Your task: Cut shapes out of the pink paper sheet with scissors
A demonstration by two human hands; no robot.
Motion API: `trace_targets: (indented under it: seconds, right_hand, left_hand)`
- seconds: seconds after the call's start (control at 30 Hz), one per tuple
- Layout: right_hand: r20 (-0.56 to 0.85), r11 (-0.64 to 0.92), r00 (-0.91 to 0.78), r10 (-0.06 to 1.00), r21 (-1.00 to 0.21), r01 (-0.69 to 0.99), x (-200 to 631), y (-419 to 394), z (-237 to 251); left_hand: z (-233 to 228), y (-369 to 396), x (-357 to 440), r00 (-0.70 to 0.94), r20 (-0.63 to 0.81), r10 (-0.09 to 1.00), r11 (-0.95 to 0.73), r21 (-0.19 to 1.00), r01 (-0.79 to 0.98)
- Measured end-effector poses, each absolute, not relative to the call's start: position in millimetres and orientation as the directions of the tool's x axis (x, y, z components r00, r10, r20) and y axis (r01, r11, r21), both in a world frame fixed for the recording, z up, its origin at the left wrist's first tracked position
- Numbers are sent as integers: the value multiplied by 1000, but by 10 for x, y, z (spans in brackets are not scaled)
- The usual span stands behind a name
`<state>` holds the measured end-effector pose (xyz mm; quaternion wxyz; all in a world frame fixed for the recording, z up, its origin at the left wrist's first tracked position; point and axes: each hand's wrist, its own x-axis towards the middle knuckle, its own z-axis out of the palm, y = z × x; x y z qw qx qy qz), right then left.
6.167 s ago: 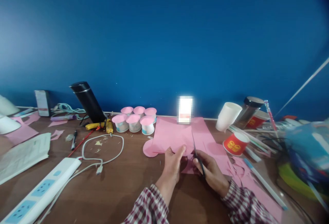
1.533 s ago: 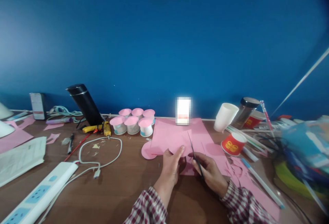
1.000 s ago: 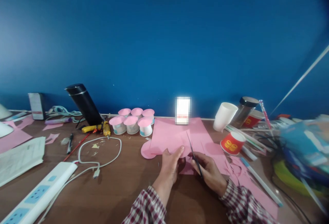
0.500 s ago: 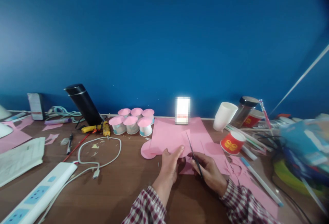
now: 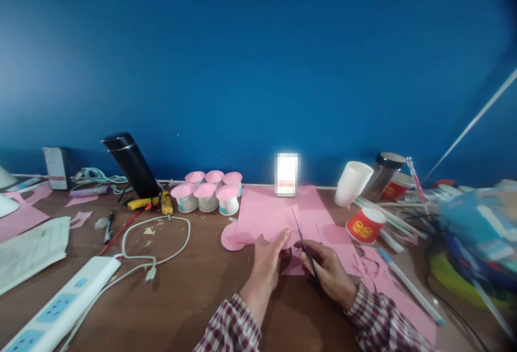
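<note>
Left hand [image 5: 266, 258] pinches the flat pink paper sheet [image 5: 269, 215] at its near edge, mid-tabletop, right hand [image 5: 328, 271] gripping slim dark scissors [image 5: 304, 241] whose blades point away into the sheet just right of those fingers.

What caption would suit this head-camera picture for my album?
Left hand holds pink paper while right hand works scissors on a cluttered wooden desk.

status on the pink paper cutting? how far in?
Done: six cups by the wall already carry pink tops, a cut pink round lies beside the sheet, and offcuts lie at the right. In hand: the left hand pins the pink sheet while the right hand works scissors into its near edge. Left: most of the sheet is uncut; red cup and white cup are uncovered.
</note>
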<state>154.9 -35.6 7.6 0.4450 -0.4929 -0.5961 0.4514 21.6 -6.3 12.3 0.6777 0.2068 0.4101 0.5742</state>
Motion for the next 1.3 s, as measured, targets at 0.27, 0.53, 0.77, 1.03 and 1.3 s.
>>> trace_targets:
  seconds: [0.27, 0.53, 0.77, 1.03, 1.3]
  right_hand:
    - [112, 132, -131, 985, -979, 157, 1547, -358, 86]
    - [112, 135, -142, 984, -977, 167, 1554, -355, 90]
    - [111, 134, -138, 984, -976, 171, 1562, -341, 55]
    - [106, 126, -129, 986, -979, 161, 1565, -339, 44]
    - [118, 138, -134, 984, -979, 150, 1565, -342, 45]
  left_hand:
    - [167, -68, 207, -8, -341, 940, 268, 754, -600]
    - [92, -56, 199, 1, -324, 946, 255, 740, -622]
    - [152, -64, 184, 61, -306, 950, 274, 725, -631]
    - [194, -84, 170, 60, -329, 942, 299, 750, -589]
    - [151, -64, 168, 39, -362, 931, 319, 758, -569]
